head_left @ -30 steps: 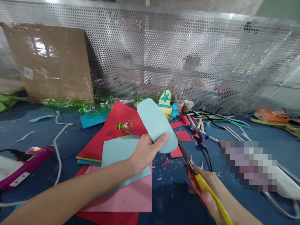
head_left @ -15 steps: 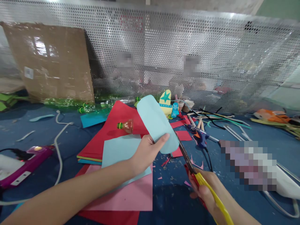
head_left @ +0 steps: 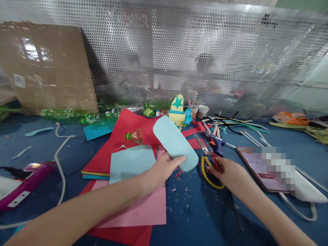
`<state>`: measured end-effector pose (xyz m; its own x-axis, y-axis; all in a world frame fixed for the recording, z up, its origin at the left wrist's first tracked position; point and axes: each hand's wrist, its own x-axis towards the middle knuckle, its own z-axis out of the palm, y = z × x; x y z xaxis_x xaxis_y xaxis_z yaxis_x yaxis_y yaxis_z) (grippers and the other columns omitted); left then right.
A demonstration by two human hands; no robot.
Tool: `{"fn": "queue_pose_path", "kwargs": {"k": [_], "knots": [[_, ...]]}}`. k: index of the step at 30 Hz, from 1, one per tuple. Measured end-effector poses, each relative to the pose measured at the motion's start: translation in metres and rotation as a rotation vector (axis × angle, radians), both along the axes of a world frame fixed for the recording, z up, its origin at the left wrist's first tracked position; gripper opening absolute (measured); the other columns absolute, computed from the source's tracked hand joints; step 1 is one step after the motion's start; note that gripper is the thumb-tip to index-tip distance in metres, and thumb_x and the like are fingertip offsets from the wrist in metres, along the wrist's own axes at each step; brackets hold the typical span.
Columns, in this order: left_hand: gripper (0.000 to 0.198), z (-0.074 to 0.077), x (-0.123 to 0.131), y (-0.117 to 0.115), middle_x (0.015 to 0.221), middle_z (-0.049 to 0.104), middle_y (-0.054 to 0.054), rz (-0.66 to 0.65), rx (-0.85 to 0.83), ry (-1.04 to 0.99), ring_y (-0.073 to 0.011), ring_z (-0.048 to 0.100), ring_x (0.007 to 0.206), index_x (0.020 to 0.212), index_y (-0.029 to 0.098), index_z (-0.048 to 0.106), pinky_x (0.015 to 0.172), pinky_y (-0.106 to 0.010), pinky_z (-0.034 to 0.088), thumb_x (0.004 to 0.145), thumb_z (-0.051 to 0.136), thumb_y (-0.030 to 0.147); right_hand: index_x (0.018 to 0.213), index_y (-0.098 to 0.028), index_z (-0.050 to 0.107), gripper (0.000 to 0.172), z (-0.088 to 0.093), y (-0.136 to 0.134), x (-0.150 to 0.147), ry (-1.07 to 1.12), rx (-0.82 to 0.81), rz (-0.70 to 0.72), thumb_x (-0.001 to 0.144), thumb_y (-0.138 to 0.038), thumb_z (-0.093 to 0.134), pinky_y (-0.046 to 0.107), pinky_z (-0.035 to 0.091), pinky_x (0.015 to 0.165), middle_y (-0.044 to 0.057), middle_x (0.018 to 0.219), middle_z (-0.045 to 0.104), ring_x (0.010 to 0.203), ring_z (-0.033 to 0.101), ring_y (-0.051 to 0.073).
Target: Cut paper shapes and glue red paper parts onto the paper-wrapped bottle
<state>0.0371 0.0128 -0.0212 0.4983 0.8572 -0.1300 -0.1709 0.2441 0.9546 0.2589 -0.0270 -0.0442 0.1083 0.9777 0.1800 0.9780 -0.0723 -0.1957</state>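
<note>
My left hand [head_left: 160, 171] pinches the near end of a light blue, rounded paper cutout [head_left: 175, 141] and holds it tilted just above the blue table [head_left: 194, 212]. To its right, my right hand [head_left: 229, 174] rests low on the table with its fingers curled on the handles of the yellow and red scissors [head_left: 207, 172]. The scissors lie flat, blades pointing away from me and slightly apart. A cut-off bottle top [head_left: 134, 136] sits on the red paper [head_left: 128, 130] behind the cutout.
Pink [head_left: 143, 208] and light blue [head_left: 132, 162] sheets lie under my left arm. A purple glue gun [head_left: 28, 174] is at the left, a blue glue gun [head_left: 217, 146] and a phone [head_left: 266, 164] at the right. Cardboard [head_left: 48, 68], green bottles [head_left: 77, 116] and a perforated screen [head_left: 179, 51] stand behind.
My right hand has swung the scissors from raised beside the cutout down flat onto the table. The left hand and cutout have lowered slightly.
</note>
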Motion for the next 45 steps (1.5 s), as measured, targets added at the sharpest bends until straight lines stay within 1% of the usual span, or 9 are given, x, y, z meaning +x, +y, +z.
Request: {"fn": "queue_pose_path", "kwargs": {"k": [4,8,13,17,22,27,32,36,45], "knots": [[0.031,-0.002,-0.001,-0.003,0.104,0.072,-0.012,-0.063,0.017,0.012,-0.0268,0.066,0.096,0.093,0.013,0.071,0.086,-0.036,0.050,0.070,0.075,0.034,0.115,-0.015,0.063,0.038,0.002,-0.002,-0.004,0.054,0.031,0.065,0.081,-0.033,0.059,0.036,0.053,0.070,0.011,0.092,0.074,0.081,0.070,0.028],[0.031,-0.008,-0.002,-0.004,0.102,0.073,-0.013,-0.101,0.057,0.035,-0.0261,0.067,0.092,0.091,0.013,0.070,0.082,-0.036,0.051,0.067,0.078,0.032,0.101,-0.016,0.066,0.033,0.010,-0.010,-0.013,0.291,0.181,0.175,0.087,-0.041,0.048,0.047,0.048,0.090,0.015,0.108,0.069,0.102,0.063,0.032],[0.034,-0.015,-0.002,-0.004,0.101,0.073,-0.009,-0.160,0.109,0.122,-0.0253,0.066,0.094,0.096,0.015,0.069,0.082,-0.034,0.051,0.067,0.078,0.031,0.107,-0.020,0.052,0.036,0.014,-0.018,-0.031,0.865,-0.119,0.311,0.085,-0.049,0.052,0.032,0.055,0.071,0.008,0.094,0.070,0.083,0.068,0.021],[0.033,-0.010,-0.004,0.001,0.098,0.071,-0.011,-0.004,0.051,0.059,-0.0241,0.066,0.091,0.091,0.014,0.066,0.082,-0.034,0.051,0.079,0.066,0.045,0.100,-0.024,0.038,0.034,0.014,-0.020,-0.036,1.007,-0.170,0.298,0.083,-0.045,0.058,0.024,0.048,0.053,-0.006,0.067,0.058,0.056,0.058,0.013],[0.030,-0.010,-0.007,0.013,0.075,0.069,-0.003,0.132,0.040,0.026,-0.0176,0.064,0.067,0.082,0.016,0.062,0.064,-0.028,0.049,0.077,0.069,0.045,0.097,-0.021,0.059,0.019,0.023,-0.026,-0.032,0.922,-0.320,0.434,0.087,-0.036,0.052,0.024,0.050,0.057,0.001,0.080,0.064,0.063,0.057,0.013],[0.028,-0.013,-0.007,0.014,0.072,0.068,-0.002,0.082,0.006,0.020,-0.0144,0.062,0.062,0.081,0.016,0.065,0.062,-0.026,0.049,0.071,0.075,0.041,0.114,-0.025,0.065,0.033,0.029,-0.033,-0.033,0.913,-0.450,0.579,0.088,-0.022,0.046,0.031,0.053,0.081,0.005,0.108,0.069,0.089,0.065,0.017],[0.032,-0.011,-0.008,0.010,0.069,0.067,-0.003,0.004,0.070,0.127,-0.0148,0.061,0.060,0.073,0.014,0.065,0.059,-0.025,0.048,0.069,0.075,0.044,0.096,-0.023,0.071,0.019,0.025,-0.031,-0.035,0.788,-0.315,0.500,0.080,-0.029,0.062,0.027,0.052,0.067,0.002,0.087,0.070,0.073,0.063,0.017],[0.031,-0.010,-0.007,0.007,0.072,0.067,-0.003,-0.072,0.145,0.210,-0.0154,0.060,0.065,0.075,0.014,0.066,0.061,-0.024,0.047,0.071,0.072,0.045,0.063,-0.020,0.057,0.026,0.023,-0.027,-0.035,0.680,-0.152,0.404,0.079,-0.039,0.063,0.023,0.036,0.048,-0.005,0.054,0.045,0.050,0.043,0.011],[0.016,-0.013,-0.006,-0.002,0.060,0.055,0.003,-0.314,0.261,0.262,-0.0123,0.049,0.058,0.067,0.017,0.065,0.057,-0.022,0.041,0.073,0.065,0.031,0.063,-0.023,0.041,0.030,0.019,-0.026,-0.038,0.539,0.000,0.407,0.082,-0.036,0.059,0.023,0.033,0.048,-0.006,0.059,0.039,0.051,0.039,0.012]]}}
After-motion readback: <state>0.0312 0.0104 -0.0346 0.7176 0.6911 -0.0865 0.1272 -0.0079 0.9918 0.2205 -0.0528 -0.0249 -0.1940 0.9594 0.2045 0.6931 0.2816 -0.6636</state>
